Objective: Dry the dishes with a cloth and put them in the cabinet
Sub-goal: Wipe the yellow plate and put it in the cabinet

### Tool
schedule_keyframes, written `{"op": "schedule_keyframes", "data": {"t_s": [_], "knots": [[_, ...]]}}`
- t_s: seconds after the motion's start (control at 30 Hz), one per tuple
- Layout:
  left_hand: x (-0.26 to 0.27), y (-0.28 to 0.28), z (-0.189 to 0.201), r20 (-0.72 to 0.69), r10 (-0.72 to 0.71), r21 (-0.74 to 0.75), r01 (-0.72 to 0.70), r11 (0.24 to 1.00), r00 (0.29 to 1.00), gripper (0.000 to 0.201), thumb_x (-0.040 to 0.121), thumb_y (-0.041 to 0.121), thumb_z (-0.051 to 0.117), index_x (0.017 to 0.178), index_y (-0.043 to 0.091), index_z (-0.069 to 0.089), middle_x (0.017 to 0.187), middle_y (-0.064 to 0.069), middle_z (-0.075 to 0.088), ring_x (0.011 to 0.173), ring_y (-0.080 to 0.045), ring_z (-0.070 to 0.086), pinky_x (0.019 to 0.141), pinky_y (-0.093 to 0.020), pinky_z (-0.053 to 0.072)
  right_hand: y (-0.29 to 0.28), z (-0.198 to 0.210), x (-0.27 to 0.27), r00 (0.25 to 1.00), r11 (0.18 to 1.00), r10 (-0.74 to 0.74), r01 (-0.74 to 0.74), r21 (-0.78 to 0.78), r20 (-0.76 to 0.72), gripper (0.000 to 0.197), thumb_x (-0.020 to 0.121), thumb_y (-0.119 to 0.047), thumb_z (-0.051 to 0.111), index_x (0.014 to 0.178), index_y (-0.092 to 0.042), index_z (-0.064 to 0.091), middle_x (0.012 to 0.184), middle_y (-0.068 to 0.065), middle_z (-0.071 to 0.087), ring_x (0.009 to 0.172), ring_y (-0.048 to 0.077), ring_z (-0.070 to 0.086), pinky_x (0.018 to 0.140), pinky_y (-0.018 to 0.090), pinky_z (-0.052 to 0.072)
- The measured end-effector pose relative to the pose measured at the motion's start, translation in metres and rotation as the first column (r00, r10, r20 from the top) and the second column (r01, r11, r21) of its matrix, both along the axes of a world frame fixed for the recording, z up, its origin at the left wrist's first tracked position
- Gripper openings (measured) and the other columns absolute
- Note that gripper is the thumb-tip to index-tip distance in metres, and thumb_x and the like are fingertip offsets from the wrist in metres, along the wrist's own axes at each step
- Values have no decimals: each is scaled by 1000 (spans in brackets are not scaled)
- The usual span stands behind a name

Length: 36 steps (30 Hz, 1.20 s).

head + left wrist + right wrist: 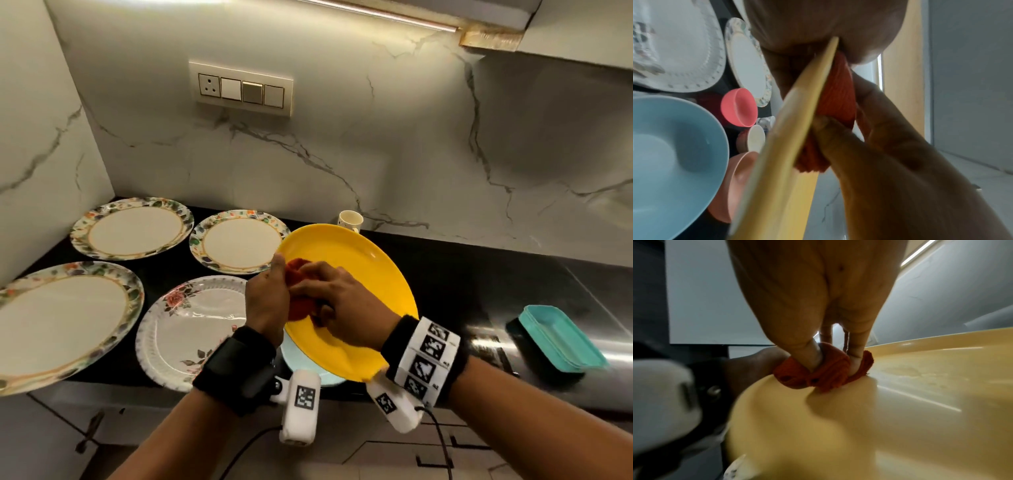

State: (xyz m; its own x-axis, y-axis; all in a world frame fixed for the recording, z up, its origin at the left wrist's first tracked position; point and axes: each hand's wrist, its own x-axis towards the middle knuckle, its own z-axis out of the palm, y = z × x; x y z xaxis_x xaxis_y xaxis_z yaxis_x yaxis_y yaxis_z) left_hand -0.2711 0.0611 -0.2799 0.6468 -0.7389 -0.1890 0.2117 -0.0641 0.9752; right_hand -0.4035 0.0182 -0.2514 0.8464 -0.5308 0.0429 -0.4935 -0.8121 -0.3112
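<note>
A yellow plate (363,270) is held tilted above the black counter (455,274). My left hand (270,291) grips its left rim, thumb on the upper face; in the left wrist view the rim (791,126) runs between thumb and fingers. My right hand (329,298) holds a bunched orange cloth (295,272) and presses it on the plate's face near that rim. The right wrist view shows the fingers (813,353) dug into the cloth (824,374) on the plate (900,410). The cloth (838,97) also shows in the left wrist view.
Several floral plates (132,228) (239,241) (61,322) (195,329) lie on the counter at left. A cup (350,221) stands by the wall. A teal tray (561,339) sits at right. Under the yellow plate lie a light blue dish (674,154) and a pink bowl (740,107).
</note>
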Motion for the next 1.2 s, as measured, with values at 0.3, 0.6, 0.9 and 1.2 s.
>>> {"op": "schedule_keyframes", "data": {"t_s": [0.3,0.6,0.9,1.2], "knots": [[40,20,-21,-19,75,51,-74,996,997,49,99,41,45,59,16,32,56,-4,31,55,-19,31,60,-34,27,53,-32,-24,994,995,98,-98,15,-56,50,84,-13,66,126,-38,55,146,-7,38,112,20,39,90,27,33],[64,22,1,123,14,-11,-13,1000,992,33,100,42,39,84,20,57,81,-1,61,82,-25,58,80,-36,48,-10,65,-70,981,1000,-6,7,5,-192,50,88,0,54,124,-34,59,138,-12,47,112,-4,40,104,21,39],[28,11,37,336,-15,-46,32,998,942,49,101,37,38,57,16,33,51,1,31,47,-13,28,50,-25,24,-110,55,-1,958,961,-274,269,-64,-81,56,90,-18,56,137,-45,43,140,3,29,127,32,39,110,46,36],[7,3,24,328,97,-41,-89,995,940,52,100,32,44,53,12,31,48,-3,30,41,-14,28,41,-20,23,-93,-20,-24,904,899,-426,423,117,7,50,95,-26,49,141,-39,37,139,9,33,119,28,47,105,37,39]]}}
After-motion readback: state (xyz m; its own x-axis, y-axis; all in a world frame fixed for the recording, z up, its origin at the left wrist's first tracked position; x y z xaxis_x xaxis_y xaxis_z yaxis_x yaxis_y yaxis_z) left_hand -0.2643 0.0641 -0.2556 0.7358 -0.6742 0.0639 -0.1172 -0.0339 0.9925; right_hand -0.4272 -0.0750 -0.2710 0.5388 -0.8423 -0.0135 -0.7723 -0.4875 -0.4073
